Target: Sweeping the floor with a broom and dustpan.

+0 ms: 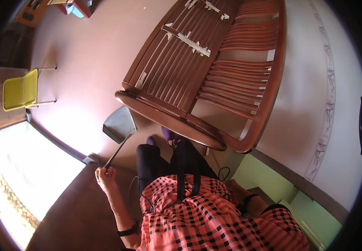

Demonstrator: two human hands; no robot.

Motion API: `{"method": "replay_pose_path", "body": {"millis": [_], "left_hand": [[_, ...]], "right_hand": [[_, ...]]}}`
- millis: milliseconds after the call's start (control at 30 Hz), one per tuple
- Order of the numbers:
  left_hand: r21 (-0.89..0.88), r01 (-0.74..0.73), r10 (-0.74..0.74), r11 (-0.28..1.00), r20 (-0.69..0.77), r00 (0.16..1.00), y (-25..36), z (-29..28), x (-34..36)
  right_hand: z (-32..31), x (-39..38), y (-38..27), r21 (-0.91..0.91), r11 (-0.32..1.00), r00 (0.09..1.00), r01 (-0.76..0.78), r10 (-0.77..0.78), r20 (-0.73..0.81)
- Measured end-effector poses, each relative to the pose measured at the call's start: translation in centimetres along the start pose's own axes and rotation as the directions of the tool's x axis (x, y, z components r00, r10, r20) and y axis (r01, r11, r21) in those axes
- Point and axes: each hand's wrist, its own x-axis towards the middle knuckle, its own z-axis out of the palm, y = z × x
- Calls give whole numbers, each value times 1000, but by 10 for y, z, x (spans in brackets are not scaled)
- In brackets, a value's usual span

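Note:
My left hand (106,179) is closed around the thin dark handle of a long-handled dustpan (117,124). Its grey metal pan is at the floor, just off the rounded end of the wooden bench's armrest. My right hand (232,185) hangs low by my right side, partly hidden by the checked shirt, so its fingers cannot be made out. A pale green wall panel is the nearest thing beyond it.
A large reddish-brown slatted bench (177,119) stands ahead, with torn whitish strips (193,44) stuck across its seat. At far left is a yellow chair (21,90). A bright doorway (34,167) opens at the left; a white wall (302,104) runs along the right.

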Motion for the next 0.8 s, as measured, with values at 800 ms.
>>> {"method": "replay_pose_path", "body": {"millis": [800], "left_hand": [[512,-229,-70,828,499,864,163,111,245]], "right_hand": [[268,-12,-119,-699,612,875,370,-482,41]]}}
